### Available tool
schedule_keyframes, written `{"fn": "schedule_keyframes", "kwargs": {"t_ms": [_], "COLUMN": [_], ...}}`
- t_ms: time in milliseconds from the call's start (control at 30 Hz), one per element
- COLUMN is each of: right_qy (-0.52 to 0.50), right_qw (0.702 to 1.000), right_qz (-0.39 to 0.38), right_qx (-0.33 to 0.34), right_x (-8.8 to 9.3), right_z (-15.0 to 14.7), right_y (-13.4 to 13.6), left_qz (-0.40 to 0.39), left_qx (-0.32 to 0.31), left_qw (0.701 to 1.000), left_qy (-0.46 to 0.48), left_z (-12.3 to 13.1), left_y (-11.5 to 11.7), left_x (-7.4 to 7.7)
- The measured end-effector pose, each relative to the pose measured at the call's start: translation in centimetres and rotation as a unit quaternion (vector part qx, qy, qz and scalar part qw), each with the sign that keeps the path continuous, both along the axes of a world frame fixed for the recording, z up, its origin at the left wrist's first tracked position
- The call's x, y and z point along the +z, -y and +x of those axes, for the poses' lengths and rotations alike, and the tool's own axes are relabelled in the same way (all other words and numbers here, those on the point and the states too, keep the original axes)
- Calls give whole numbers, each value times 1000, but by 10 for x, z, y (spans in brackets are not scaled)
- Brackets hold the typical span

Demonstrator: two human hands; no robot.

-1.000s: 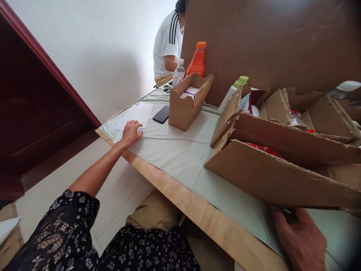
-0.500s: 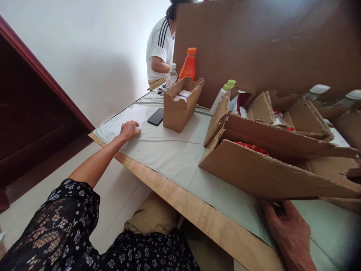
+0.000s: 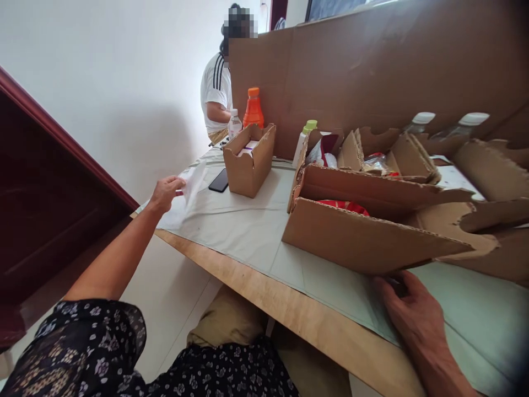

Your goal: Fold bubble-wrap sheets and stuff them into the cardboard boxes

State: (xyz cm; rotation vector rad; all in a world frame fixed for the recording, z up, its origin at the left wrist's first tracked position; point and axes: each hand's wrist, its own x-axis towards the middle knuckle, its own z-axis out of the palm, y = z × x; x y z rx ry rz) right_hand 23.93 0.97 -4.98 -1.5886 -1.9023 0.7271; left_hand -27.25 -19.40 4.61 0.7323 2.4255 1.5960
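At the far left end of the table, my left hand (image 3: 164, 194) pinches the edge of a thin, translucent white sheet (image 3: 194, 183). Part of the sheet is raised and the rest lies on the cloth; whether it is paper or plastic I cannot tell. My right hand (image 3: 417, 309) rests on the cloth at the front of a long open cardboard box (image 3: 355, 237). Its thumb and forefinger are apart, with nothing seen between them; the other fingers are partly hidden. Something red (image 3: 343, 207) lies inside that box.
A black phone (image 3: 219, 180) lies beside a small cardboard box (image 3: 249, 176) holding white packs. Behind stand an orange bottle (image 3: 253, 110) and a clear bottle (image 3: 234, 124). A tall cardboard panel (image 3: 351, 71) borders the table's back. A person in a white shirt (image 3: 215, 82) sits beyond.
My left hand has lifted an edge of the white sheet off the cloth. My right hand stays by the long box. The view has tilted upward and shifted right.
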Motion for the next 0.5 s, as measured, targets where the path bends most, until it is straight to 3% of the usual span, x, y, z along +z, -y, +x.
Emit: {"fn": "schedule_keyframes", "kwargs": {"t_ms": [100,200,300,400,433,500], "right_qy": [-62,-106,-134,-127,-129,-146], "right_qw": [996,988,976,934,929,946], "right_qz": [41,108,99,42,30,16], "right_qx": [-48,-38,139,332,345,288], "right_x": [2,7,11,9,7,1], "right_z": [6,7,-10,-39,-47,-55], "right_y": [13,48,97,133,137,135], "left_qz": [51,110,162,150,133,97], "left_qx": [-65,-144,-220,-277,-315,-395], "left_qw": [994,969,918,875,860,838], "left_qy": [65,165,286,367,380,364], "left_z": [36,82,145,220,242,273], "left_y": [19,31,28,19,16,14], "left_x": [8,-2,-26,-49,-53,-57]}}
